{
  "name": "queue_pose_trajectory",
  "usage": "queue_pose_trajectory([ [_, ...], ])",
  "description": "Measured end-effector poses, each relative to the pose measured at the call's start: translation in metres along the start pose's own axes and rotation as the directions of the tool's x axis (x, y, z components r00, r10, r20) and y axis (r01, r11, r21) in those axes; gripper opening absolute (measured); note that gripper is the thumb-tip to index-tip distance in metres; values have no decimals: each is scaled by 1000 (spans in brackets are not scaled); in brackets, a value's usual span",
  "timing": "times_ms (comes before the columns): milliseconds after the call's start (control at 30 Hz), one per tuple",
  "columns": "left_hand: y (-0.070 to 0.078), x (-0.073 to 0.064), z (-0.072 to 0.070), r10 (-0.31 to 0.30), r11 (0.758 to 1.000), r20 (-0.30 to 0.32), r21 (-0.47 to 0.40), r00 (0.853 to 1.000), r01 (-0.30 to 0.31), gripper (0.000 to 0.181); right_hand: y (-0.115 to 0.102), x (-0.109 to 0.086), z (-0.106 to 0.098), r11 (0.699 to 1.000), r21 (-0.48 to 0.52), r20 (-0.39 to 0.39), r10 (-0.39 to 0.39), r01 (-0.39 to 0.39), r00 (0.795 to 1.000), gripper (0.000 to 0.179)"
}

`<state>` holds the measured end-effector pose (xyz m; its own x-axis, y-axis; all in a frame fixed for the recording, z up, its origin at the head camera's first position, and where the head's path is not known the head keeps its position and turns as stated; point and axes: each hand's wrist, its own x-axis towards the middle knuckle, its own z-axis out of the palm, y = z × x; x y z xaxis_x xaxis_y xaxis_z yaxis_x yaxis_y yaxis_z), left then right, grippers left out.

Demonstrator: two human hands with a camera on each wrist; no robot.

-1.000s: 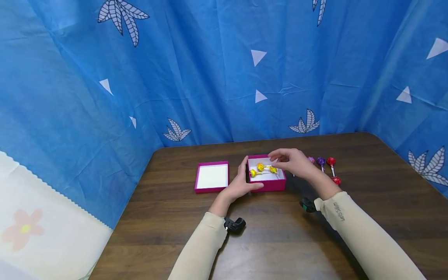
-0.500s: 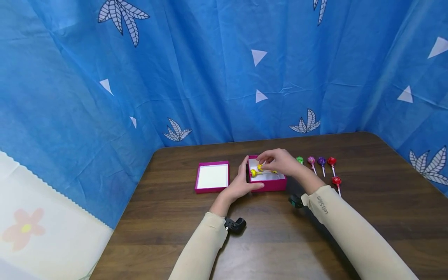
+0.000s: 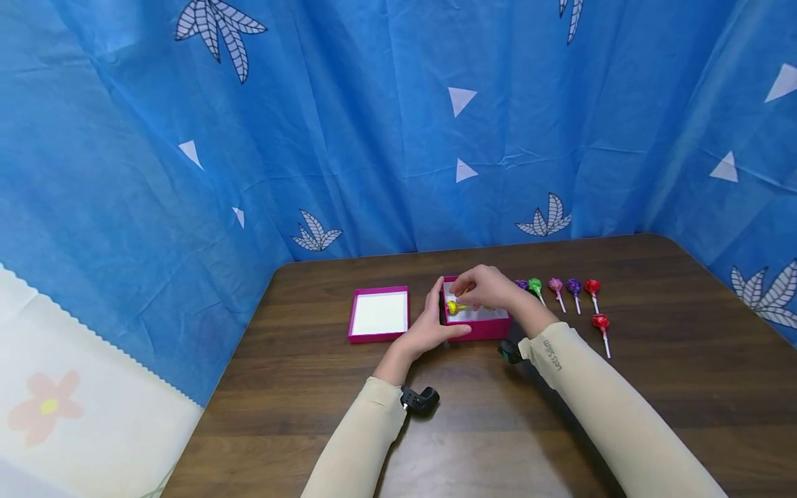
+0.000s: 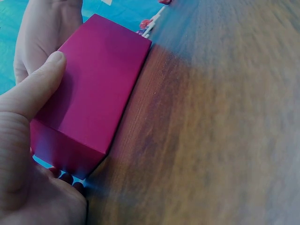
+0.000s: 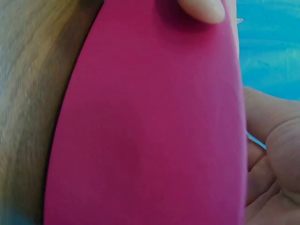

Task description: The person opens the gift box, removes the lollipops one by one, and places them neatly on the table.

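My left hand (image 3: 423, 330) grips the near left corner of a magenta box (image 3: 478, 329) with a white inside. Its thumb (image 4: 44, 79) presses the front wall, and its fingers lie along the left side. My right hand (image 3: 488, 289) reaches down into the box from the right, with bent fingers and the fingertips low among the lollipops. One yellow lollipop (image 3: 452, 308) shows at the box's left end, right beside these fingertips. The other yellow lollipops are mostly covered by the right hand; I cannot tell whether it pinches one. In the right wrist view the box wall (image 5: 145, 117) fills most of the picture.
A shallow magenta lid (image 3: 378, 312), white inside, lies left of the box. Right of it are a green lollipop (image 3: 535, 285), a pink lollipop (image 3: 556, 285), a purple lollipop (image 3: 574, 286) and two red lollipops (image 3: 593, 286). A blue curtain (image 3: 398, 138) hangs behind the wooden table (image 3: 299, 387).
My right hand has moved left inside the box, now covering the middle yellow lollipop. The green lollipop on the table has come into view behind it. My left hand stays on the box.
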<state>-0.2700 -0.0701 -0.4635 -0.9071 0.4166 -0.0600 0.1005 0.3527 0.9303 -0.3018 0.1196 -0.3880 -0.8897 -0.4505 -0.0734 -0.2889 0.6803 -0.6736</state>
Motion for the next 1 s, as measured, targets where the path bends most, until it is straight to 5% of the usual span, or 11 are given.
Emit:
queue_pose_trajectory([
  [567, 0, 0, 1, 9, 1000, 14, -12, 1000, -9, 112, 5, 12, 11, 996, 34, 77, 82, -84, 994, 31],
  [1000, 0, 0, 0, 4, 1000, 15, -18, 1000, -4, 111, 2, 15, 15, 997, -11, 95, 74, -73, 993, 32],
])
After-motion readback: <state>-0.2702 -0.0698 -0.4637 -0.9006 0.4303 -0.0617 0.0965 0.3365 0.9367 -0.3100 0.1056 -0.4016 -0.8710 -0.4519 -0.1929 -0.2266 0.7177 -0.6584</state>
